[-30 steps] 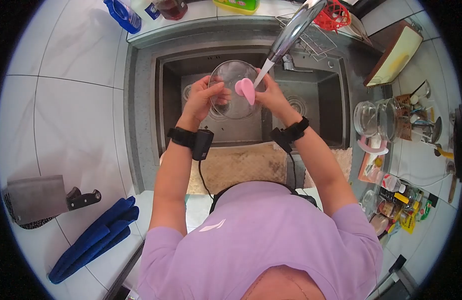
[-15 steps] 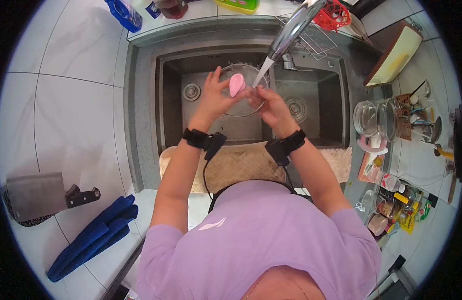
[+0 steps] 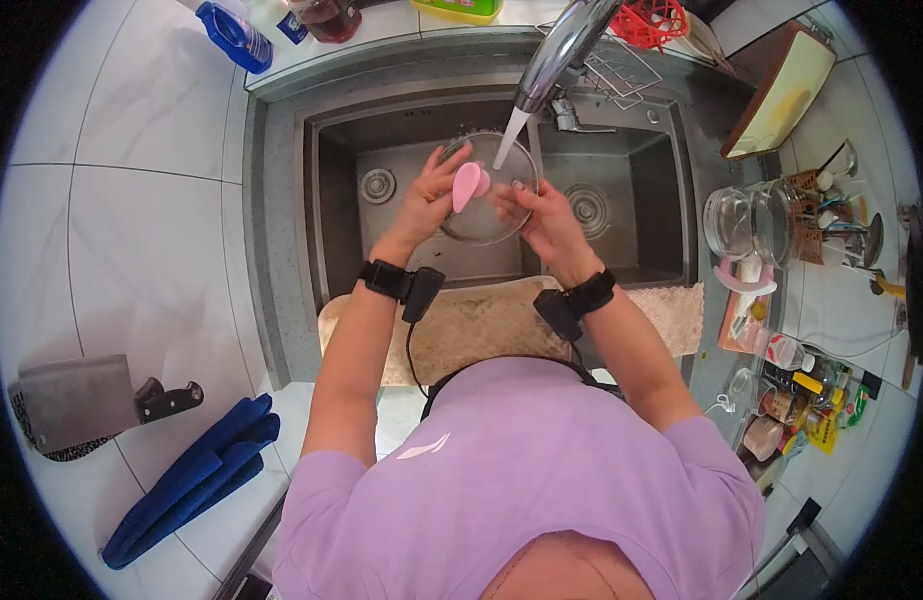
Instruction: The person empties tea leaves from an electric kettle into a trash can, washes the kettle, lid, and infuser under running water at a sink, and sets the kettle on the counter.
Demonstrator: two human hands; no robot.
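Observation:
A clear round glass lid (image 3: 489, 230) with a pink drop-shaped knob (image 3: 467, 187) is held tilted over the sink, under the running tap. My left hand (image 3: 422, 208) grips it on the left, its fingers bent around the rim beside the knob. On the right, my right hand (image 3: 551, 220) has the rim between thumb and fingers; some of those fingers show through the glass. Water (image 3: 511, 135) from the chrome tap (image 3: 561, 62) falls onto the lid's upper part.
The dark double-basin sink (image 3: 646, 190) has a drain (image 3: 378, 186) on each side. A beige mat (image 3: 461, 330) lies along its front edge. A cleaver (image 3: 81, 400) and a blue cloth (image 3: 196, 480) lie on the left. Glass jars (image 3: 731, 222) and utensils line the right.
The lid has tilted and shifted slightly, and its pink knob now shows more side-on. My left fingers have moved along the rim. The whole view has shifted a little.

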